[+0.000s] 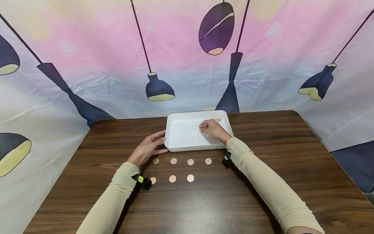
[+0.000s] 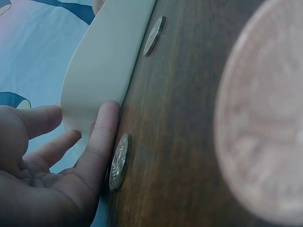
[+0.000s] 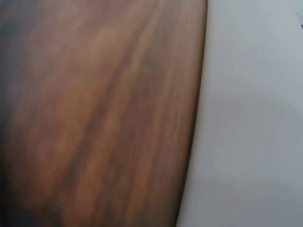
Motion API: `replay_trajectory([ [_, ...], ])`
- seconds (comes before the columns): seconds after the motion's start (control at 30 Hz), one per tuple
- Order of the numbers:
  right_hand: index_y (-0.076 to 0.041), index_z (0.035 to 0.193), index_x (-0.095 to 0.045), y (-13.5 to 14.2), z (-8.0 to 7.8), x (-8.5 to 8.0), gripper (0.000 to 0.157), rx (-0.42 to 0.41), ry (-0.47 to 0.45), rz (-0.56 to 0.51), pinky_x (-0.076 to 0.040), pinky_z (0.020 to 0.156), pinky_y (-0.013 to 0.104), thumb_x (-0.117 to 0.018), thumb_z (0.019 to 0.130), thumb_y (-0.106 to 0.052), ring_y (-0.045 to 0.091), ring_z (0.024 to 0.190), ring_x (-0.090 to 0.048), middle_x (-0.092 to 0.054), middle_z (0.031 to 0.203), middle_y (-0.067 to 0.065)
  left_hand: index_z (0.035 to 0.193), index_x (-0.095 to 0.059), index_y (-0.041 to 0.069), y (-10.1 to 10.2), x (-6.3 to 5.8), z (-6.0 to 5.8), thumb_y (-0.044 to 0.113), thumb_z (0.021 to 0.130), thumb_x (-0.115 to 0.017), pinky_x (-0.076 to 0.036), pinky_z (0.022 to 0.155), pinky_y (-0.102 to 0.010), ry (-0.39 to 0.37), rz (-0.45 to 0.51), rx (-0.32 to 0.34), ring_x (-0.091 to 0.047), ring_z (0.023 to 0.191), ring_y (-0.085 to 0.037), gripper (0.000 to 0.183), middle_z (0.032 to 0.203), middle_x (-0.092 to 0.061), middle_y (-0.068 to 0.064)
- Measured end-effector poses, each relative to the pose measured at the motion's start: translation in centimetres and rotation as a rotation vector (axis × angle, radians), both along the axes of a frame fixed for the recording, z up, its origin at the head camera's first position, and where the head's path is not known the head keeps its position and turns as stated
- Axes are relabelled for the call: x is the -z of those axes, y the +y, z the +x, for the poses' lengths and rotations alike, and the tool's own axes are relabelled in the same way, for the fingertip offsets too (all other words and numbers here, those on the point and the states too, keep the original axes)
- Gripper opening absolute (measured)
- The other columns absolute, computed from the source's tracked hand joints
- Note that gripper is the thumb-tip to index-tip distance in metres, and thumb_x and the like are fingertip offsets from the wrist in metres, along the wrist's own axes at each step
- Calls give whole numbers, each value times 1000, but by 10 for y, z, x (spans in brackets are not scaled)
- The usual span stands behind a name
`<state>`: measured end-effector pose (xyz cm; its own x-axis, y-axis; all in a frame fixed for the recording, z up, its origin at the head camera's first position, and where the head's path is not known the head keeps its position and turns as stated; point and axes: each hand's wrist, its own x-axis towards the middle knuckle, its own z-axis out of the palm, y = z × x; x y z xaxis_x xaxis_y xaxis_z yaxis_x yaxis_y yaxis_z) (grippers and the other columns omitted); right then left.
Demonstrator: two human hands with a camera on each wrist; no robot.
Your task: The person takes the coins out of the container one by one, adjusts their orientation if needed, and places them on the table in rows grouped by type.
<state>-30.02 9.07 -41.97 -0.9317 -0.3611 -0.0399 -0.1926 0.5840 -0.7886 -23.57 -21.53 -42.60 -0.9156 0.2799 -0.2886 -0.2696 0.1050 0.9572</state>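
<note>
A white tray [image 1: 184, 130] sits at the back of the table. My left hand [image 1: 146, 148] rests against its left end, with fairly straight fingertips touching the outer wall near the front corner; in the left wrist view these fingers [image 2: 94, 146] press that wall beside a silver-coloured coin [image 2: 120, 161]. Over the tray's inside, my right hand [image 1: 214, 129] pinches what looks like a small coin [image 1: 203, 126], mostly hidden by the fingers. Behind that hand, a copper-coloured coin [image 1: 218, 119] lies in the tray's far right corner with another partly covered coin [image 1: 213, 119] beside it.
In front of the tray, several silver-coloured coins [image 1: 190, 162] form a row. Nearer me lies a row of copper-coloured coins [image 1: 172, 178], the leftmost partly behind the left wrist camera. A printed cloth [image 1: 187, 65] hangs behind the wooden table [image 1: 233, 201].
</note>
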Motion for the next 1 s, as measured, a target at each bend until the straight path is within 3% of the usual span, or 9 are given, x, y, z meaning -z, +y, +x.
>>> replay_trajectory([
  [0.2, 5, 121, -72, -1, 0, -1, 23, 30, -50, -16, -50, 90, 32, -60, 104, -4, 27, 103, -62, -71, 115, 19, 169, -26, 11, -1, -2, 2, 14, 115, -45, -61, 101, -35, 6, 1, 2, -46, 143, -39, 57, 165, -33, -23],
  [0.43, 2, 130, -71, 1, 0, 1, 28, 38, -47, 0, -53, 93, 37, -63, 106, -12, 32, 111, -63, -69, 122, 21, 169, -26, 12, 0, -3, 3, 15, 115, -45, -61, 102, -35, -1, -5, 5, -46, 143, -39, 57, 166, -32, -22],
  [0.77, -3, 129, -73, 4, 3, -3, 27, 16, -51, -20, -52, 85, 34, -64, 106, -14, 30, 108, -64, -69, 127, 18, 169, -27, 11, -1, -1, 2, 15, 115, -46, -61, 102, -36, 9, -1, 2, -46, 143, -39, 57, 164, -34, -23],
  [0.87, -4, 132, -72, 8, 5, -8, 29, 9, -109, -59, -50, 80, 31, -64, 106, -13, 24, 98, -62, -69, 124, 16, 168, -28, 11, -1, 0, 2, 15, 115, -47, -61, 101, -35, 8, 0, -1, -48, 142, -38, 57, 162, -35, -23],
  [1.0, -6, 136, -70, 18, 8, -19, 32, -10, -216, -163, -41, 67, 28, -63, 105, -10, 18, 75, -47, -65, 100, 9, 168, -29, 11, -1, -1, 2, 15, 115, -47, -61, 101, -35, 7, 1, -6, -50, 138, -36, 56, 162, -36, -23],
])
